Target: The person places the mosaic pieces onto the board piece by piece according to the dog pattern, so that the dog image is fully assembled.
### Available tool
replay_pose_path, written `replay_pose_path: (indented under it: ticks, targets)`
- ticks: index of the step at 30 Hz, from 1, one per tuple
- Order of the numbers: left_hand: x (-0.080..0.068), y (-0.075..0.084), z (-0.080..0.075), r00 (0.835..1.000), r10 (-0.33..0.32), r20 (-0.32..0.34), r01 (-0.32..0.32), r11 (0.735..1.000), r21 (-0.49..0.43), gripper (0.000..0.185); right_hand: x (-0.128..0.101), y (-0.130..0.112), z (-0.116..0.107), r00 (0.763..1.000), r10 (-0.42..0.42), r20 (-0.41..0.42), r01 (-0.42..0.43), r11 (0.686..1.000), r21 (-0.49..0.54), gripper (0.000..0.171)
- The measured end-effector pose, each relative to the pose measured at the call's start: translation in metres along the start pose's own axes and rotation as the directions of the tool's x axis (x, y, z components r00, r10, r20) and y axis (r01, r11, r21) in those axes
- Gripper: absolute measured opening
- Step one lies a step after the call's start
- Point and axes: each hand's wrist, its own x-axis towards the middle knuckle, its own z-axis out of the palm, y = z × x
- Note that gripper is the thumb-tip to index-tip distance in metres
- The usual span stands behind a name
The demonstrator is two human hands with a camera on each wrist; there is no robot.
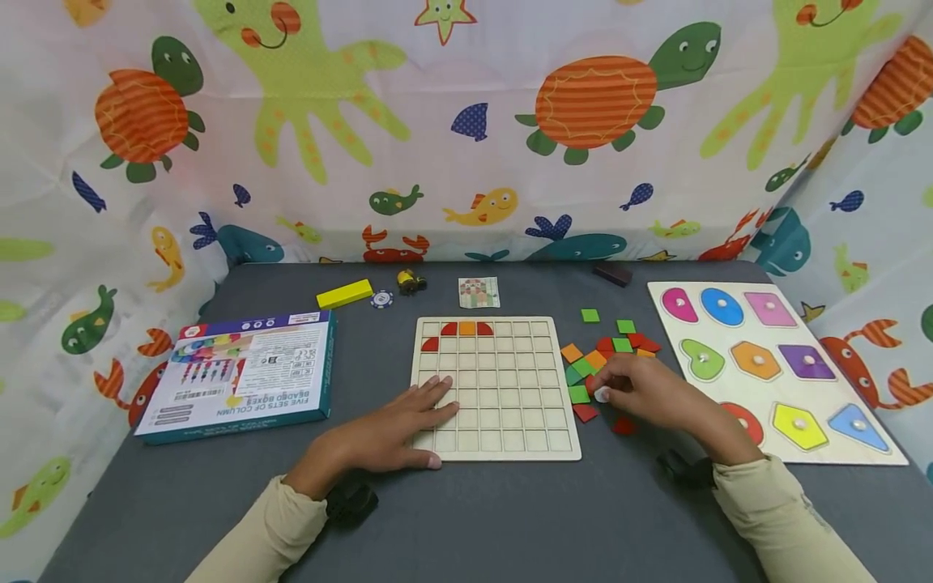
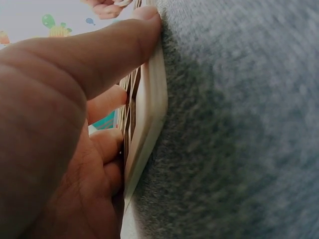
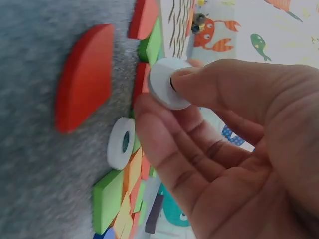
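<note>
Left hand point(image 1: 408, 421) lies flat, fingers relaxed, steadying the grid board point(image 1: 503, 421) at lower centre; right hand point(image 1: 641, 389) pinches a white ring point(image 3: 167, 84) over the tile pile point(image 1: 605, 352).

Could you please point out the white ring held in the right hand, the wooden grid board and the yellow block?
white ring point(image 3: 167, 84), right wrist view, on its flat face.
wooden grid board point(image 1: 510, 405), head view, on a bare cell.
yellow block point(image 1: 344, 294), head view, on its top face.
</note>
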Motion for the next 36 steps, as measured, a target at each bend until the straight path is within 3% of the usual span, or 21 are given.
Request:
replay_pose_path:
  ticks: [8,21,28,36]
  targets:
    - [0.001,0.0,0.0,1.0,0.017,-0.001,-0.017,1.0,0.002,0.077,0.02,-0.011,0.002,0.999,0.027,-0.019,-0.026,0.999,0.024,0.023]
    - [0.0,-0.001,0.0,1.0,0.015,-0.011,-0.015,1.0,0.003,0.078,0.062,-0.031,0.015,0.998,-0.012,-0.054,0.018,0.994,0.104,0.008]
    - [0.001,-0.001,0.0,1.0,-0.014,0.005,0.014,0.999,0.03,0.078,0.087,-0.04,0.024,0.994,-0.073,-0.08,0.083,0.988,0.128,0.026]
    - [0.001,-0.002,0.0,1.0,-0.012,0.007,0.012,1.0,0.022,0.078,0.112,-0.053,0.035,0.999,-0.028,-0.022,0.031,0.99,0.139,0.008]
